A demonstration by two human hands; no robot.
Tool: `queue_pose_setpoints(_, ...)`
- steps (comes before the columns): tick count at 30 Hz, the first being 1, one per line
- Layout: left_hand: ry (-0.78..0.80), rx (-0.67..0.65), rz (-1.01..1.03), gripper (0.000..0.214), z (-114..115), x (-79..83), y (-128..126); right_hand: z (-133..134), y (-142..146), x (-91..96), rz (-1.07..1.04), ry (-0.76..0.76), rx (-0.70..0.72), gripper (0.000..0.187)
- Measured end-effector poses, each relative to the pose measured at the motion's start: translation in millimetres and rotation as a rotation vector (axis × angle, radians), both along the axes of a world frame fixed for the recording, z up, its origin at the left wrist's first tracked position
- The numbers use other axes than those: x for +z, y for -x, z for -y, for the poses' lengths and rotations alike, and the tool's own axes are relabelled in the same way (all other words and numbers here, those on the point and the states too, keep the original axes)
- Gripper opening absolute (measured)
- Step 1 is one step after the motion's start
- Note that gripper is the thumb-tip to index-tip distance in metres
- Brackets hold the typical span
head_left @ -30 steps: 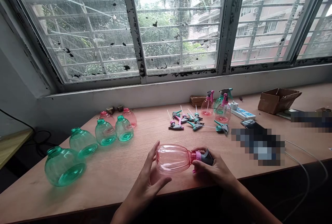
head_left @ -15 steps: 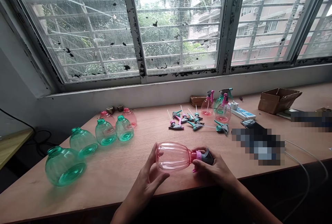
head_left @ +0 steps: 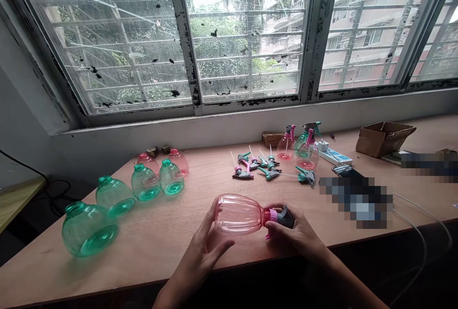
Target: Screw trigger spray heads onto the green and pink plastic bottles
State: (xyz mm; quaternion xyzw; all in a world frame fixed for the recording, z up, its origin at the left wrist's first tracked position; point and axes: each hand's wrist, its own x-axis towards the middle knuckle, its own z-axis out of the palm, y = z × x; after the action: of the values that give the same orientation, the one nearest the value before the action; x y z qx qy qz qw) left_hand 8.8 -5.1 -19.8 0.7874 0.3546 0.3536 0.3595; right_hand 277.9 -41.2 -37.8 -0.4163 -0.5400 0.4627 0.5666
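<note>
A clear pink spray bottle (head_left: 238,214) lies sideways in the air over the table's front edge, its base to the left. My left hand (head_left: 201,249) cups the base end, fingers behind it and thumb standing off below. At the neck, my right hand (head_left: 302,236) grips the pink collar and the dark grey sprayer head (head_left: 285,217) fitted there. Part of a pink trigger shows under that hand; the rest of the head is hidden by fingers. Beyond the bottle lie several loose trigger sprayers (head_left: 270,171), teal, pink and grey, with thin tubes.
Several green bottles without tops (head_left: 89,232) and two pink ones (head_left: 179,162) stand at left. Spray bottles with heads (head_left: 307,155) stand at the back, near a power strip (head_left: 334,155). A cardboard box (head_left: 384,138) and a blurred dark object (head_left: 358,199) are at right.
Almost nothing differs. The base end of the pink bottle has tipped up very slightly; both hands keep their places on it.
</note>
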Motion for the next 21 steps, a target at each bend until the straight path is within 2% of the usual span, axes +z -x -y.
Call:
queue_pose_setpoints(2,0.024,0.013,0.014,0.082,1.2,1.3,0.7,0.4,-0.2,0.2,0.0,0.01,0.011,0.039)
queue_pose_setpoints(6,0.055,0.004,0.045,0.071,0.4,3.1,1.7,-0.2,-0.2,1.1,0.001,0.021,0.029,0.039)
queue_pose_setpoints(13,-0.116,0.063,0.013,0.067,-2.1,3.0,-0.3,-1.2,0.9,4.6,-0.004,0.026,0.037,0.037)
queue_pose_setpoints(17,-0.049,0.044,-0.003,0.073,-1.3,4.8,0.3,-0.5,0.6,4.8,-0.012,0.034,0.056,0.034)
queue_pose_setpoints(21,-0.013,0.055,0.04,0.061,-1.2,4.7,1.2,-0.1,0.2,3.8,-0.019,0.045,0.057,0.035)
